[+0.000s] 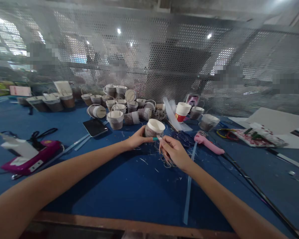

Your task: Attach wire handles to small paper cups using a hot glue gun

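Note:
My left hand [139, 138] is wrapped round the near left side of a small paper cup [155, 126], white inside with a greyish-brown outside. The cup stands upright, its mouth facing up. A small teal patch shows at the tip of my left thumb; I cannot tell what it is. My right hand [173, 151] is closed in a pinch at the cup's near right side, close to the rim. Whatever is between those fingertips is too small to name. Thin loops of grey wire or cord [167, 162] lie on the blue table below my right hand.
Several similar handled cups [115, 120] crowd the back. Stacked white cups [183, 109] stand right of them. A pink glue gun [209, 144] with its black cable lies right; a phone [95, 127] and magenta power strip [37, 156] lie left. A clear strip [188, 196] crosses the front.

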{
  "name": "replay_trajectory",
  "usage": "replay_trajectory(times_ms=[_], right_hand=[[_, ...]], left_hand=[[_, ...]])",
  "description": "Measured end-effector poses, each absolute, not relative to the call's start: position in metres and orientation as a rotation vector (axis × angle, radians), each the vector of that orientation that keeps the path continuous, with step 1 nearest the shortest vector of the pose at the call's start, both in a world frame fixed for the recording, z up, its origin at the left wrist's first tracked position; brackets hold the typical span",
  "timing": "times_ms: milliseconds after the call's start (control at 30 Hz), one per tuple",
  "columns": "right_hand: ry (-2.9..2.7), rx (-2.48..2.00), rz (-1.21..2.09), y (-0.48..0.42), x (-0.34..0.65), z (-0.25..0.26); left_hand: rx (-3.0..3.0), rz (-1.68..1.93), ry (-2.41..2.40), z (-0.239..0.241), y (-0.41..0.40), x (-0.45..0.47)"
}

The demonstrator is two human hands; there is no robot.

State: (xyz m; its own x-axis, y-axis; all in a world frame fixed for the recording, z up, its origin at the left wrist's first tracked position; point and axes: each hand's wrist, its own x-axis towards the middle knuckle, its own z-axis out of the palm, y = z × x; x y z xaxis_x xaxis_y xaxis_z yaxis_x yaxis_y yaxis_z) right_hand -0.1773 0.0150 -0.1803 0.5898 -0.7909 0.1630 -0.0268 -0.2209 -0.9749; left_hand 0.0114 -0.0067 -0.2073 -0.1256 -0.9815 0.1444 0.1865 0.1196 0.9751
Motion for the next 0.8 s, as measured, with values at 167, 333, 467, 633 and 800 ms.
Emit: replay_trajectory(times_ms=[167, 333, 467, 633, 800], right_hand=[[0.691, -1.672, -0.813, 0.015, -0.177, -0.182], [0.691, -1.689, -0.795, 0.015, -0.176, -0.182], [0.697, -1.686, -0.777, 0.016, -0.175, -0.183], [0.687, -1.696, -0.789, 0.016, -0.174, -0.184], [0.68, -1.705, -0.795, 0.015, -0.174, -0.185]], left_hand=[[0.969, -1.215, -1.301, -0.202, -0.003, 0.009], [0.953, -1.175, -1.354, -0.201, -0.003, 0.008], [0.923, -1.167, -1.378, -0.205, -0.005, 0.008], [0.893, -1.169, -1.378, -0.209, -0.006, 0.009], [0.895, -1.119, -1.441, -0.213, -0.009, 0.01]])
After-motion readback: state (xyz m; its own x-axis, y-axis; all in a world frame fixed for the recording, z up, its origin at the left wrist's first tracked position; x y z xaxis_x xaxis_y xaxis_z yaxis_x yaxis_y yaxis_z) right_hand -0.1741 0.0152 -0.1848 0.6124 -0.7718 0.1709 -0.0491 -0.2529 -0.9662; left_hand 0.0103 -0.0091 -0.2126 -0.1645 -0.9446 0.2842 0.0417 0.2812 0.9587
